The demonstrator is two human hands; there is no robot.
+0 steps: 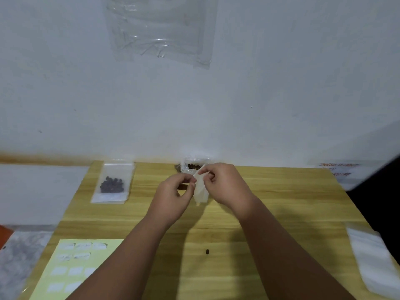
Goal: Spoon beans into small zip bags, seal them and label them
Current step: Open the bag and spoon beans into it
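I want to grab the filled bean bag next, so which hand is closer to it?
Left. The left hand is to the right of the filled bean bag, with bare table between; the right hand is farther right, beyond the empty bag both hands pinch.

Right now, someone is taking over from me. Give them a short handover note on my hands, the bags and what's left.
Left hand and right hand both pinch the empty zip bag near its top, above the table.
The bean supply bag lies just behind them.
The filled bag is far left, the label sheet near left, the spare bags at the right edge, and a stray bean near the centre.
Done: one bag filled.
Left: fill, seal and label this one.
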